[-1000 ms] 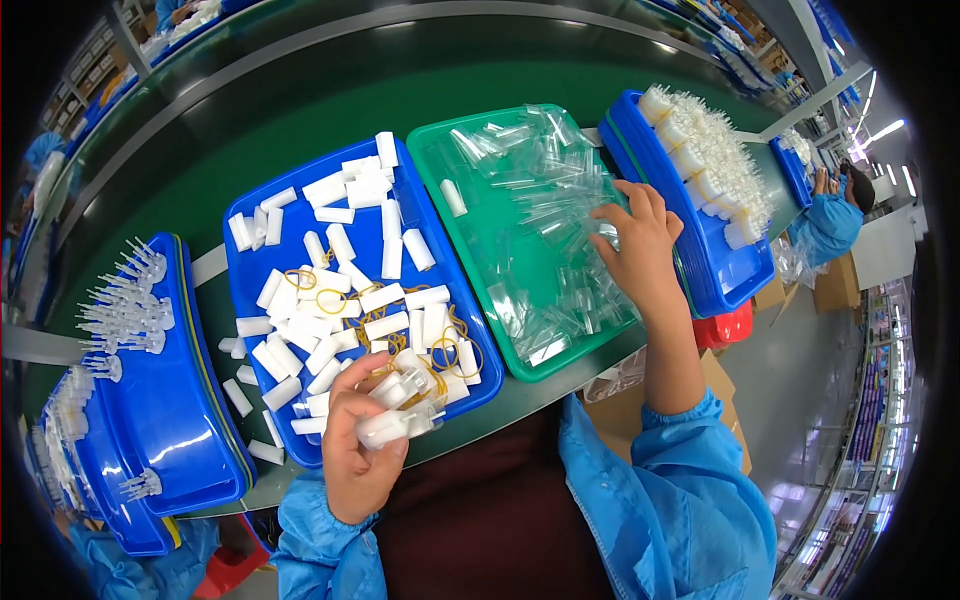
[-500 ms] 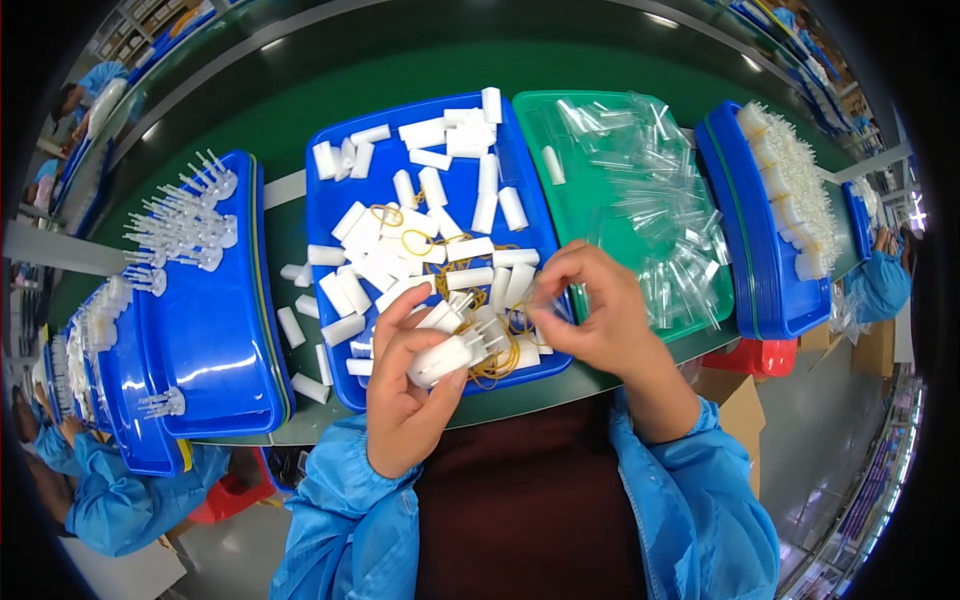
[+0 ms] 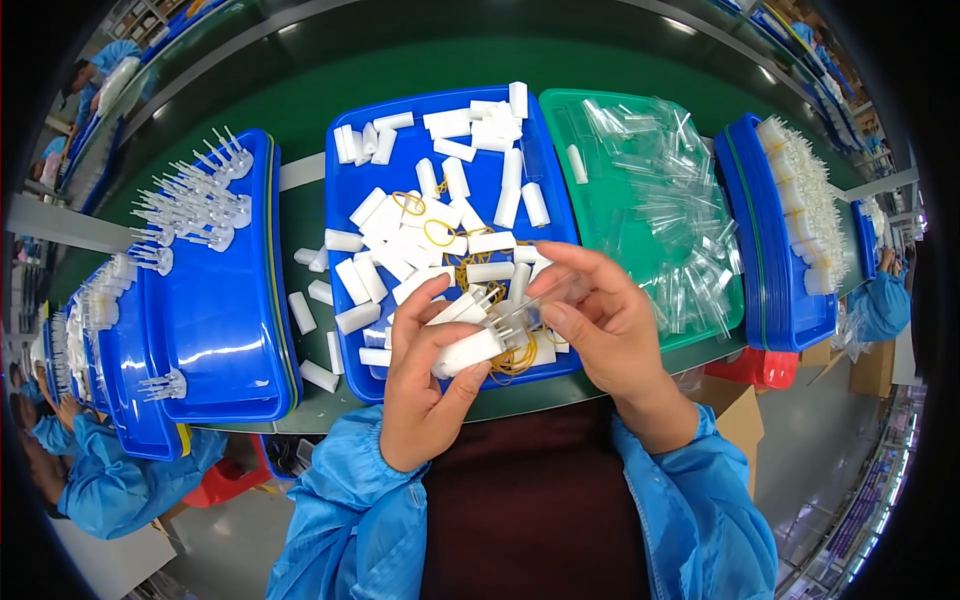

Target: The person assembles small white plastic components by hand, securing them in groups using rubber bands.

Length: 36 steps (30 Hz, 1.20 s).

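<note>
The left hand (image 3: 422, 405) curls its fingers round long white plastic blocks (image 3: 470, 350); the right hand (image 3: 618, 335) pinches a thin see-through plastic piece (image 3: 558, 292). Looks like joining; next needs careful lining up.

Blue tray (image 3: 400, 166) is glossy plstc, wht blocks (image 3: 391, 261) matt, clr pcs (image 3: 693, 275) shiny

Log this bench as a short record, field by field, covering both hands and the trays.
Left hand: holds white pronged pieces
Right hand: pinches a clear plastic piece near the prongs; contact unclear
Middle blue tray: white blocks, yellow bands
Green tray: clear plastic strips
Left blue tray: pale spiked pieces
Right blue tray: pale bristly pieces
</note>
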Available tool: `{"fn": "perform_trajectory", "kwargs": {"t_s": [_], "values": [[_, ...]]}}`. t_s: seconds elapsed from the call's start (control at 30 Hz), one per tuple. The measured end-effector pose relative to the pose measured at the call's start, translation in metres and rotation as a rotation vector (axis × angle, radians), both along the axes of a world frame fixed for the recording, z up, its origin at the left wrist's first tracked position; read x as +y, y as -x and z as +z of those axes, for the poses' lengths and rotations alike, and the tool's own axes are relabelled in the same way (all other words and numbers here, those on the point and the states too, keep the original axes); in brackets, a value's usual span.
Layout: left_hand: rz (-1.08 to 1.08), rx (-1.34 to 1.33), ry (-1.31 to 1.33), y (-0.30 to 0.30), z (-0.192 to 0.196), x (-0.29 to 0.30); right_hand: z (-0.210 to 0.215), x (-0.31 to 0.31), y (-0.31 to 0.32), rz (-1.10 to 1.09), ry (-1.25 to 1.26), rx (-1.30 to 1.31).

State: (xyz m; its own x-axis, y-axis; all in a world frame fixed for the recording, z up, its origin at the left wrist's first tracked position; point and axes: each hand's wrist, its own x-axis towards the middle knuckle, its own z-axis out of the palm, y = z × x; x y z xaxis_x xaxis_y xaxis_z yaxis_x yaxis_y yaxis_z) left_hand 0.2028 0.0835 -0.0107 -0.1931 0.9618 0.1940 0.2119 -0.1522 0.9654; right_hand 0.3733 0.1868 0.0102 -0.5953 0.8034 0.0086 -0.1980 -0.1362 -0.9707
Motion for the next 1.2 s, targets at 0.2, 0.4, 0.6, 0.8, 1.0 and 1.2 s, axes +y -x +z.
{"fn": "perform_trajectory", "kwargs": {"t_s": [0.2,0.4,0.6,0.8,1.0,1.2], "values": [[-0.008,-0.007,0.007,-0.002,-0.002,0.000,-0.002,-0.004,0.006,0.079,-0.043,-0.039],[0.013,0.067,0.010,0.000,-0.005,0.001,-0.008,-0.009,0.009,0.068,0.076,0.097],[0.026,0.018,0.016,-0.002,-0.002,0.001,-0.017,-0.010,0.008,0.064,0.094,0.159],[0.033,0.032,0.024,-0.001,0.001,0.002,-0.020,-0.017,0.010,0.032,0.062,0.238],[0.062,0.198,-0.045,-0.004,0.000,0.003,-0.011,-0.015,0.011,0.001,-0.056,0.098],[0.040,0.222,-0.046,-0.004,0.000,0.002,-0.009,-0.005,-0.002,0.102,0.134,0.052]]}}
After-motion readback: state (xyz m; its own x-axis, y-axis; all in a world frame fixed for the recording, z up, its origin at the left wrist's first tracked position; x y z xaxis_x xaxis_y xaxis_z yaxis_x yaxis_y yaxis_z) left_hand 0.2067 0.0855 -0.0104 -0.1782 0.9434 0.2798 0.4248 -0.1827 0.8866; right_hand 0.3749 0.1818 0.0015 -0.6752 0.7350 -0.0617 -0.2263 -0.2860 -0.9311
